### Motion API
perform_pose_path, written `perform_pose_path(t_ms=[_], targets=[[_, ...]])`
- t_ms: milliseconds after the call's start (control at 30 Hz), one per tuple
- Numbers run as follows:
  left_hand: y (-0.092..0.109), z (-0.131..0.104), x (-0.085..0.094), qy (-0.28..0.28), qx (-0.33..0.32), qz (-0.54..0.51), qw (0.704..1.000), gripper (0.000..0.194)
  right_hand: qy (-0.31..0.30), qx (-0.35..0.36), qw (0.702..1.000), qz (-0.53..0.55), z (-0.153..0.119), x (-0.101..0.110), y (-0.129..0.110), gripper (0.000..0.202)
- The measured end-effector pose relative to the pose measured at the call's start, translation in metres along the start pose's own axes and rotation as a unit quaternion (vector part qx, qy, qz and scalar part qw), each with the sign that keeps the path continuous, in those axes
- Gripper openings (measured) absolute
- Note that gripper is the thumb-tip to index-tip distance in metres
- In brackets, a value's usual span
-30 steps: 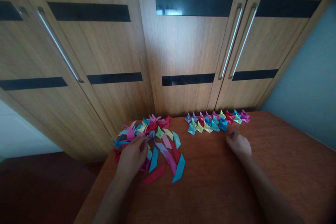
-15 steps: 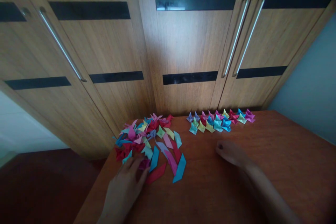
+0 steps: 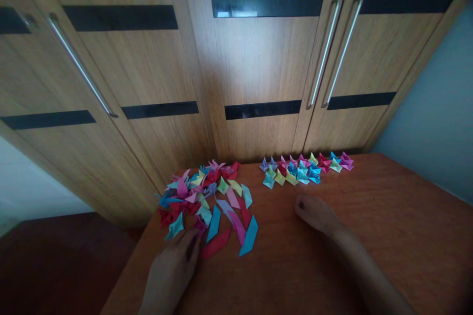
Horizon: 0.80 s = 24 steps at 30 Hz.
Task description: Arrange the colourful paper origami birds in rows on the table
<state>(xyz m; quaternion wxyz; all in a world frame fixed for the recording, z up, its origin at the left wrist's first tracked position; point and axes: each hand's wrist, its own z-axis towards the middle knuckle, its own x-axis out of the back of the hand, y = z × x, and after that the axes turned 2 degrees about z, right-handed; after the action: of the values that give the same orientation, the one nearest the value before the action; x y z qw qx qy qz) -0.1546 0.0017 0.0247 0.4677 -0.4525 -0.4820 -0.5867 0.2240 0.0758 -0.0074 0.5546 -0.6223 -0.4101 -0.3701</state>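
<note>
My left hand (image 3: 173, 262) is at the near edge of a heap of folded coloured papers, its fingertips closed on a magenta folded paper (image 3: 200, 227). Just beyond its knuckles lies a teal folded piece (image 3: 175, 227). A red strip (image 3: 216, 244) and a blue strip (image 3: 249, 236) lie to its right. My right hand (image 3: 314, 213) rests on the table as a loose fist, with a small dark gap between the curled fingers; whether anything is inside is hidden. Beyond it stand rows of small pointed folded papers, among them a blue one (image 3: 314, 174).
The brown wooden table (image 3: 402, 216) backs onto a wooden cupboard (image 3: 258, 69) with black bands and metal handles (image 3: 325, 54). A blue-grey wall (image 3: 432, 108) rises at the right. The table's left edge drops to a dark floor (image 3: 66, 266).
My left hand has drawn slightly down and back, uncovering the teal piece, with its fingers drawn closer together at the magenta paper. The whole view has shifted slightly; my right hand keeps its fist.
</note>
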Motion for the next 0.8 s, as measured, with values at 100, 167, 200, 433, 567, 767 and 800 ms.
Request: perform_pose_path(t_ms=[100, 167, 200, 433, 567, 767, 800], targets=[[-0.003, -0.003, 0.001, 0.030, 0.008, -0.004, 0.999, 0.029, -0.002, -0.004, 1.000, -0.002, 0.000, 0.000, -0.001, 0.015], [-0.006, -0.005, 0.002, 0.065, 0.007, -0.011, 0.998, 0.028, -0.004, -0.002, 1.000, -0.001, -0.001, 0.001, -0.001, 0.016], [-0.007, -0.005, 0.002, 0.085, 0.003, -0.017, 0.996, 0.028, -0.004, -0.002, 1.000, -0.001, -0.001, 0.001, -0.002, 0.016], [0.000, 0.007, 0.004, 0.182, -0.085, -0.098, 0.975, 0.021, 0.015, 0.016, 0.998, 0.058, -0.005, 0.005, -0.014, 0.017], [0.026, 0.019, 0.009, 0.143, -0.164, -0.155, 0.964, 0.019, -0.012, 0.178, 0.943, 0.280, -0.013, 0.001, -0.040, 0.016], [0.076, 0.036, 0.026, 0.069, -0.256, -0.213, 0.940, 0.024, -0.055, 0.229, 0.864, 0.444, -0.026, -0.011, -0.073, 0.030], [0.082, 0.037, 0.028, 0.059, -0.269, -0.212, 0.938, 0.025, -0.053, 0.228, 0.861, 0.451, -0.027, -0.012, -0.075, 0.030]])
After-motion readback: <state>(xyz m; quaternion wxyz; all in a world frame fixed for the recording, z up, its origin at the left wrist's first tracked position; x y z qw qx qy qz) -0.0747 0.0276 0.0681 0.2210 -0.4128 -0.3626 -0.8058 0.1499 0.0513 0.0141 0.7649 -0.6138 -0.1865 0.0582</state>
